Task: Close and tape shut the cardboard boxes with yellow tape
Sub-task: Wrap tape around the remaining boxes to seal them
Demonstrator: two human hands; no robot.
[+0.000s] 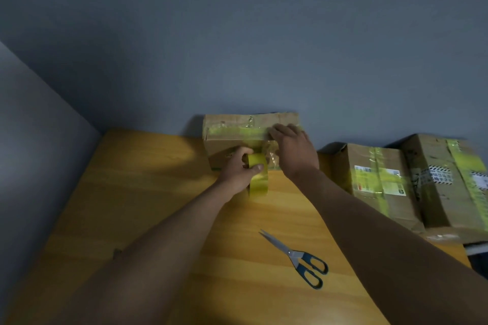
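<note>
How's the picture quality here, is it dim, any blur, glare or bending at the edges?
Head view: dim overall, with a brighter patch on the wooden table left of the left hand; the two boxes at right look smeared, their labels unreadable; the yellow tape roll shows a soft sheen; wide-angle bending splays the forearms; the scissors stay fairly sharp.

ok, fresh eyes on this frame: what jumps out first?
The yellow tape roll, gripped by the left hand at the front of the cardboard box by the wall. The right hand presses on the box's top edge. Blue-handled scissors lie nearer on the wooden table.
</note>
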